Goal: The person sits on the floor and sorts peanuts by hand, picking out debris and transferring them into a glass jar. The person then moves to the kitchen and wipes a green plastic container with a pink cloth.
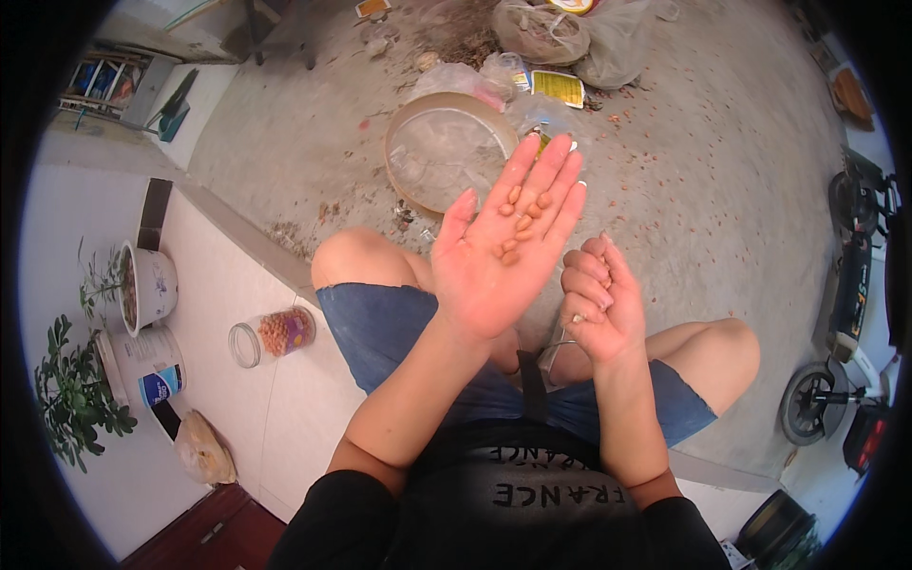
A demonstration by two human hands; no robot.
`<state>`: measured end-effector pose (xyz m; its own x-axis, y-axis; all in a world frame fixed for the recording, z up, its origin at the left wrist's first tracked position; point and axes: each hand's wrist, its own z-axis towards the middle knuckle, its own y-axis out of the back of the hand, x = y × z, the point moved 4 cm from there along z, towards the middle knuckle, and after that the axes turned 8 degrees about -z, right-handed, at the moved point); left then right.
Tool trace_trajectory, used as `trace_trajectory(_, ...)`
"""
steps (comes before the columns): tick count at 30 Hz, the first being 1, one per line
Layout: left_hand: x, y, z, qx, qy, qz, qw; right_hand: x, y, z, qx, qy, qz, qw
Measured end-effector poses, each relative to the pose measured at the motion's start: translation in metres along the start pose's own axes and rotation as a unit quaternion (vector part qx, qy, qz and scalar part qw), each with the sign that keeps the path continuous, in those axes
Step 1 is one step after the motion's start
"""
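Observation:
My left hand (491,278) is held out palm up, its fingers straight. Several shelled peanuts (524,223) with reddish-brown skins lie loose on its palm and fingers. Beside it my right hand (605,299) is curled into a loose fist. Small pale pieces (578,319) show between its fingers, too hidden to tell whether they are peanuts or shell. Beyond the left hand a round sieve (390,158) with a tan rim rests on the concrete floor, partly covered by the fingers. On the pale step to the left stands an uncapped clear jar (288,333) with peanuts in it.
Plastic bags (541,35) and a yellow packet (558,88) lie past the sieve. Reddish bits are scattered over the concrete (684,171). Potted plants (146,285) and a white bucket (146,363) line the left wall. A scooter (851,299) stands at right.

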<state>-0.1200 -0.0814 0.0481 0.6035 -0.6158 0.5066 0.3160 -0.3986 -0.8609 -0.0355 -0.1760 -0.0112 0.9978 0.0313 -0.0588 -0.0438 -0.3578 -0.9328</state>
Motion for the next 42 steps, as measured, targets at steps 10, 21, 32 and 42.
trace_trajectory(10, -0.012, 0.004, 0.0, 0.023, 0.009, -0.011, 1.0, -0.02, -0.017, -0.006, 0.046, -0.102, -0.037, 0.993)
trace_trajectory(21, -0.228, -0.099, -0.181, -0.011, -0.414, 0.123, 0.902, -0.013, -0.016, 0.003, 0.09, -0.092, 0.017, 0.992)
trace_trajectory(32, -0.336, -0.105, -0.342, -0.205, -0.681, 0.26, 0.653, -0.039, -0.016, 0.019, 0.06, -0.136, -0.014, 0.989)
trace_trajectory(42, -0.274, -0.126, -0.272, -0.121, -0.621, 0.424, 0.648, -0.033, -0.015, 0.015, 0.078, -0.113, -0.002, 0.991)
